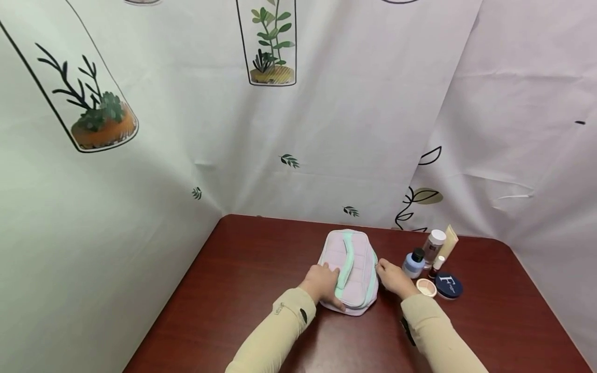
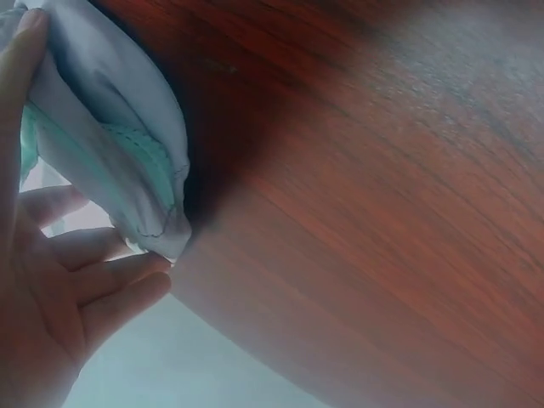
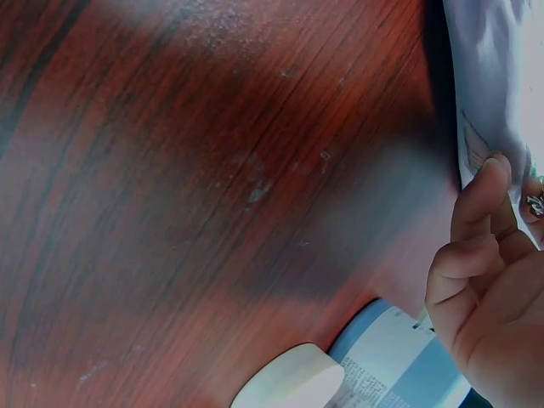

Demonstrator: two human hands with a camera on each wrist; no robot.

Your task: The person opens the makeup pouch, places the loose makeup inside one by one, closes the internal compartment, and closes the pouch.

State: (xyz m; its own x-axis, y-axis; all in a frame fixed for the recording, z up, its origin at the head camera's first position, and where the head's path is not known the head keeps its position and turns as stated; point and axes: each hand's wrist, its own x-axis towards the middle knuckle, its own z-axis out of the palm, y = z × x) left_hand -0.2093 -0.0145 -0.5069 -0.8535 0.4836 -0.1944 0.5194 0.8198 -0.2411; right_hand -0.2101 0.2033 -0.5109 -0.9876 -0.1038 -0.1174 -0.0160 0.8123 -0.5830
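A lilac cosmetic bag (image 1: 363, 264) with mint trim and a mint strap handle (image 1: 346, 261) lies on the table. My left hand (image 1: 322, 283) holds its left side; in the left wrist view, the thumb presses on the fabric and the spread fingers (image 2: 119, 280) support the edge. At the bag's right side, my right hand (image 1: 395, 278) has curled fingers and pinches at the edge. The right wrist view shows a small metal zipper pull (image 3: 535, 204) by those fingertips, partly cut off by the frame.
Right of the bag stand a blue bottle with a black cap (image 1: 413, 263), a white-capped clear bottle (image 1: 434, 248), a cream tube (image 1: 449, 243) and a small white-capped tube (image 1: 436, 267). A round powder compact (image 1: 426, 288) and a dark blue round case (image 1: 448, 286) lie nearby. Patterned cloth (image 1: 326, 129) hangs behind.
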